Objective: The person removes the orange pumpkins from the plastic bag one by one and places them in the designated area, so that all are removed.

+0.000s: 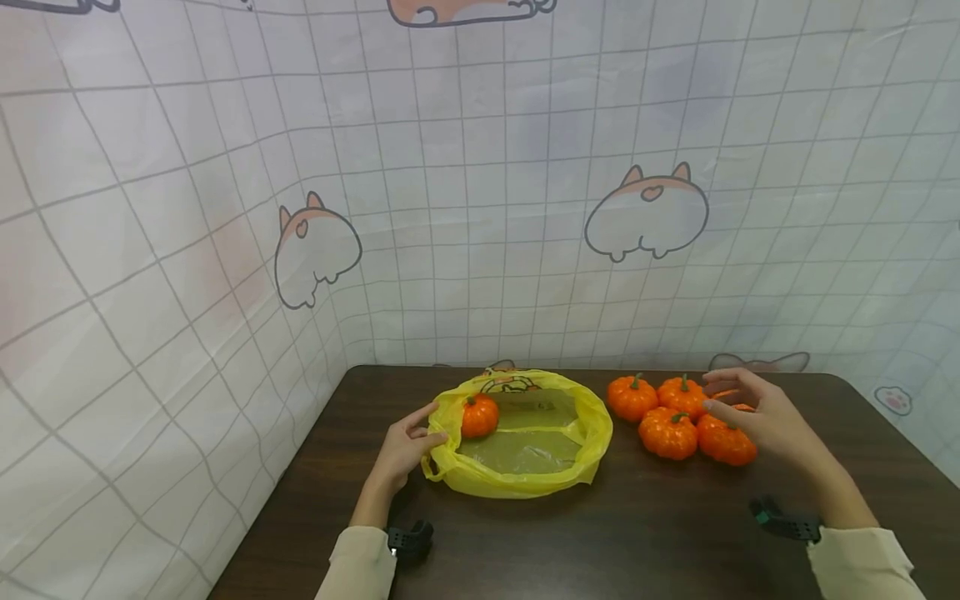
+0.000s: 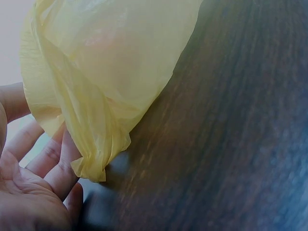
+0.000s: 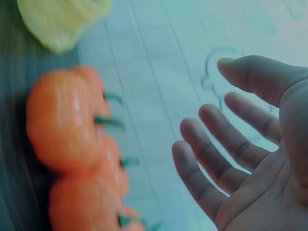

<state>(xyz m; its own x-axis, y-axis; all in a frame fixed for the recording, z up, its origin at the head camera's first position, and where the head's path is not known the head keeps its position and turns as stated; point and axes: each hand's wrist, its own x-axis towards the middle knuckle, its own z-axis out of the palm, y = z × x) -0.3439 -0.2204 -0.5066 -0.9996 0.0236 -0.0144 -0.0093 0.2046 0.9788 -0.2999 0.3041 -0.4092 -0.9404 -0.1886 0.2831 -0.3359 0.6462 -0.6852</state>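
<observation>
A yellow plastic bag (image 1: 517, 485) stands on the table with its mouth spread wide and its rim folded outward. Inside it, against the left wall, lies a small orange pumpkin (image 1: 480, 418). My left hand (image 1: 400, 457) pinches the bag's left rim between thumb and fingers; the left wrist view has the yellow film (image 2: 101, 91) passing in front of some fingers. To the right, several small pumpkins (image 1: 667, 433) with green stems sit clustered. Over the rightmost ones hovers my right hand (image 1: 768, 417), fingers spread and holding nothing. In the right wrist view the palm (image 3: 255, 183) is apart from the pumpkins (image 3: 62, 120).
The dark wooden table (image 1: 600, 542) ends at a white gridded cloth (image 1: 487, 192) with cartoon animals, hanging behind and along the left side. A black strap (image 1: 410, 540) is on the left wrist, another black strap (image 1: 783, 521) on the right.
</observation>
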